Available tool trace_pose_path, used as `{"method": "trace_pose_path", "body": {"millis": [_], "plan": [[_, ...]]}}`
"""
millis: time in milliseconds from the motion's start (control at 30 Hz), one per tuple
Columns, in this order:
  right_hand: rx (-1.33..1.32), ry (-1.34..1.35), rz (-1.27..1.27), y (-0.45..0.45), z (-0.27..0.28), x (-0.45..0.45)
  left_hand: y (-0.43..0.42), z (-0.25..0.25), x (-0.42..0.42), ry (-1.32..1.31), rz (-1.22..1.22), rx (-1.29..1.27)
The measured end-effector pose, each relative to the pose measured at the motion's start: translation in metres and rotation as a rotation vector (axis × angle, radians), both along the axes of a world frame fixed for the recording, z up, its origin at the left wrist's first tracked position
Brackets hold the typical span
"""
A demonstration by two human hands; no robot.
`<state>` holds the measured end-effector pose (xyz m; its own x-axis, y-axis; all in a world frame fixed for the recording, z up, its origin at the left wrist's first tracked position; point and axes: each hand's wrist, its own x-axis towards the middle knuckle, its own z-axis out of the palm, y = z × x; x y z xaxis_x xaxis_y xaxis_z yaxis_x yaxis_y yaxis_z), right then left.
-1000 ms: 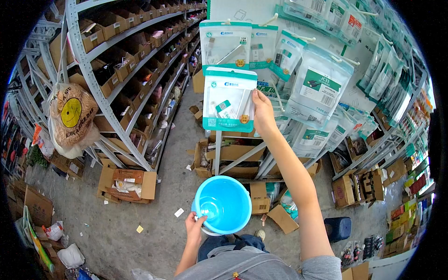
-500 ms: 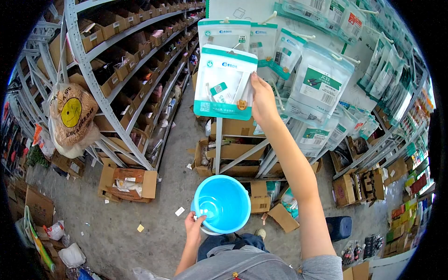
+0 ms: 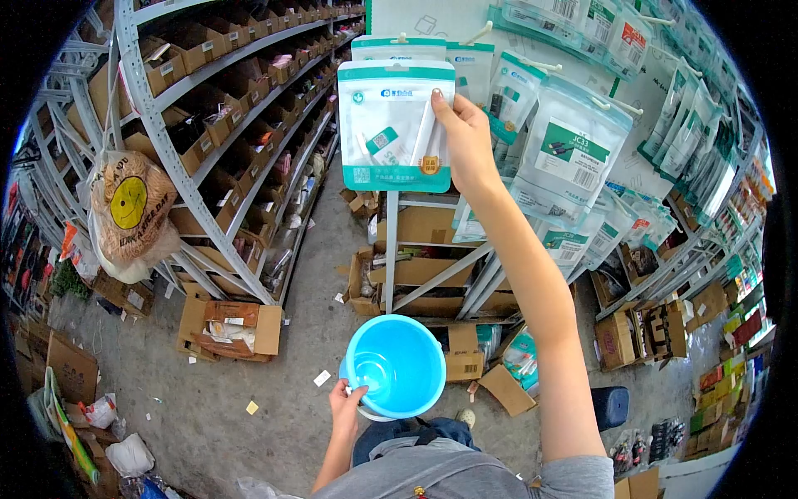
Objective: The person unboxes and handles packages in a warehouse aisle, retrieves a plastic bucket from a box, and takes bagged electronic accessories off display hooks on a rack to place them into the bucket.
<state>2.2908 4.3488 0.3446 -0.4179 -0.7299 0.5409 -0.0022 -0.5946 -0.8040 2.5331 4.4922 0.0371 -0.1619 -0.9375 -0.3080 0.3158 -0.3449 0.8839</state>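
With thumb and fingers closed on its right edge, my right hand (image 3: 463, 133) holds up a clear and teal pouch (image 3: 395, 125) in front of the hanging display. A small green-labelled item and a white stick-like piece show inside it. Directly behind it hangs a similar pouch (image 3: 399, 50), mostly covered. My left hand (image 3: 344, 401) pinches the left rim of a light blue bucket (image 3: 407, 366) at my waist. The inside of the bucket shows only blue plastic. Right of my right hand, a larger pouch labelled JC33 (image 3: 573, 150) hangs on a hook.
Metal shelving (image 3: 179, 141) with cardboard bins runs along the left, a netted bag with a smiley face (image 3: 129, 208) hanging on it. An open carton (image 3: 229, 328) sits on the floor. More cartons (image 3: 507, 387) lie below the display, near a dark blue container (image 3: 611, 406).
The held pouch has moved up and slightly left, now covering more of the pouch behind it. My right thumb has shifted further onto its front. The bucket and my left hand have barely moved.
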Motion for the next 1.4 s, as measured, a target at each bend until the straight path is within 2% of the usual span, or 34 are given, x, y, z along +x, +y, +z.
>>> {"method": "trace_pose_path", "body": {"millis": [700,1400], "plan": [[-0.034,0.038,-0.056,-0.015,0.03,-0.007,-0.004,0.001,-0.001,0.014,-0.005,-0.019],[-0.016,0.058,-0.078,-0.032,0.026,-0.023,-0.01,-0.003,-0.001,-0.039,-0.033,-0.013]]}}
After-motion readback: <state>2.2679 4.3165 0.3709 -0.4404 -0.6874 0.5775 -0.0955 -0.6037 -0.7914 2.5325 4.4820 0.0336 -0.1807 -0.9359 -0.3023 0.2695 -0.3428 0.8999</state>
